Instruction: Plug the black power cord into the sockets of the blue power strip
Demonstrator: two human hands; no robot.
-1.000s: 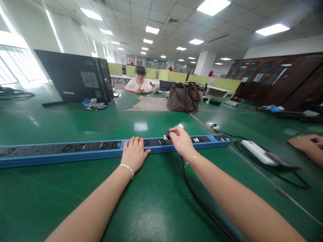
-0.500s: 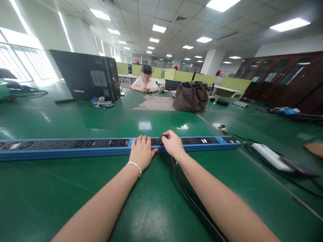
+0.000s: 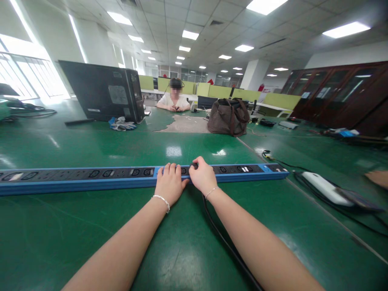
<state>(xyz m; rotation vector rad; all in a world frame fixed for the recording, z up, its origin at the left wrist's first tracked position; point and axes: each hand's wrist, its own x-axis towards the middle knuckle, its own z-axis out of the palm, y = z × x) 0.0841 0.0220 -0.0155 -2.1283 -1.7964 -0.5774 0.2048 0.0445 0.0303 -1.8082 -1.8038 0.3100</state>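
A long blue power strip (image 3: pixel 121 185) with black sockets on top lies across the green table. My left hand (image 3: pixel 169 180) grips it near the middle, fingers over the top toward the far edge and thumb along the near side. Just to the right, my right hand (image 3: pixel 203 173) is closed on a black plug (image 3: pixel 193 165) at the strip's sockets; my fingers cover most of it, so I cannot tell how far it sits in a socket. From under that hand a black cord (image 3: pixel 216 228) runs toward me along the inner side of my right forearm.
A black computer case (image 3: pixel 103 91) and gloves (image 3: pixel 122 123) stand at the back left. Beyond the strip sits a brown bag (image 3: pixel 227 117); a person (image 3: pixel 175 97) is seated behind the table. On the right lie a white device (image 3: pixel 323 186) and cables.
My right hand has moved slightly left with the plug, closer to my left hand, and its fingers now cover more of it. The cord has shifted left too. My left hand stays put.
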